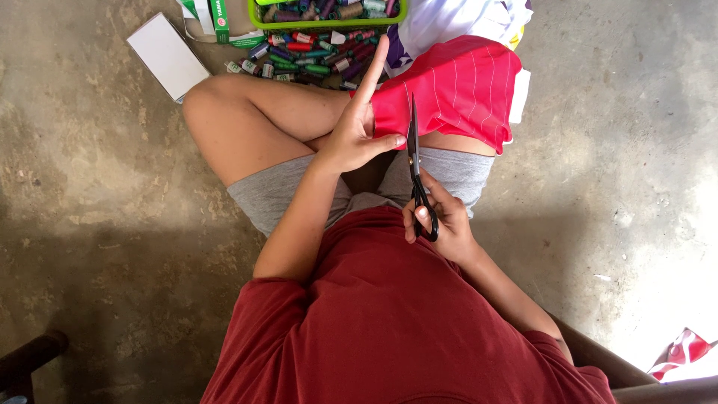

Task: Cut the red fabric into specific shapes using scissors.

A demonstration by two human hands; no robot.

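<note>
Scissors (416, 172), gripped in the right hand (441, 218), stand closed at the edge of the red cloth (456, 90) on the lap, which the left hand (351, 135) pinches; seemingly barely any cutting is done, spools (314, 56) beyond the cloth.
</note>
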